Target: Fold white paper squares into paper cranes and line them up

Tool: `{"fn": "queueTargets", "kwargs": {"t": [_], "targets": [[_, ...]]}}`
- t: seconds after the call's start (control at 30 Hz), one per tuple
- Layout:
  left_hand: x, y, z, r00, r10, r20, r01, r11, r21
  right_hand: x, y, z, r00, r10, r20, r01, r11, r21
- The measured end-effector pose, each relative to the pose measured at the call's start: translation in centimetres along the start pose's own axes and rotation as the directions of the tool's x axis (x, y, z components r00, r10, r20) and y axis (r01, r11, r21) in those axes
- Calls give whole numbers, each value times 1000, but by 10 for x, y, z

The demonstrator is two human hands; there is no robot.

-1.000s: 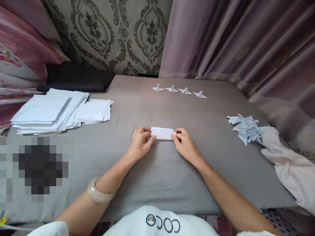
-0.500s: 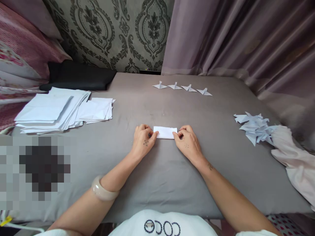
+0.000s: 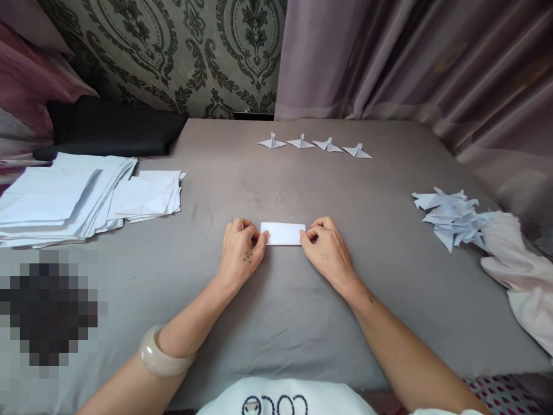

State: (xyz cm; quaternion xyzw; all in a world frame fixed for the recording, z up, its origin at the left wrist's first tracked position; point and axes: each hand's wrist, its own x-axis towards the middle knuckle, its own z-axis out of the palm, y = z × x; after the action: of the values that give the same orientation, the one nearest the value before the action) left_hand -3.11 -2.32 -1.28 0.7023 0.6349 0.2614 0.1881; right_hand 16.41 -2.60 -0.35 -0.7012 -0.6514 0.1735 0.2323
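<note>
A small white folded paper [image 3: 284,234] lies between my hands, a flat rectangle wider than it is tall. My left hand [image 3: 243,249] pinches its left end, with thumb against the near corner and fingers curled behind. At the right end my right hand [image 3: 327,252] grips it the same way. Toward the far edge of the table stands a row of several folded paper cranes [image 3: 301,142], out of contact with either hand.
A stack of white paper sheets [image 3: 43,196] and a smaller pile of paper squares [image 3: 149,193] lie at the left. A heap of folded paper pieces [image 3: 453,216] sits at right beside a pale cloth [image 3: 514,259]. Behind the stack is a black folded item [image 3: 112,127].
The view has shifted a little, so most things appear farther left. Both hands keep their pinch on the folded paper, which looks nearly the same.
</note>
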Motion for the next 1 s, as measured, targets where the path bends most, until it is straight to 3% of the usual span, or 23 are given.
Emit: {"fn": "queueTargets", "kwargs": {"t": [0.33,1.0], "targets": [[0,3,0,1000,-11,19,10,999,51,0,0,1,999,49,20,-49,999,-13],[2,5,-2,999,-20,44,16,997,80,0,1,3,1000,19,-1,-19,999,-38]]}}
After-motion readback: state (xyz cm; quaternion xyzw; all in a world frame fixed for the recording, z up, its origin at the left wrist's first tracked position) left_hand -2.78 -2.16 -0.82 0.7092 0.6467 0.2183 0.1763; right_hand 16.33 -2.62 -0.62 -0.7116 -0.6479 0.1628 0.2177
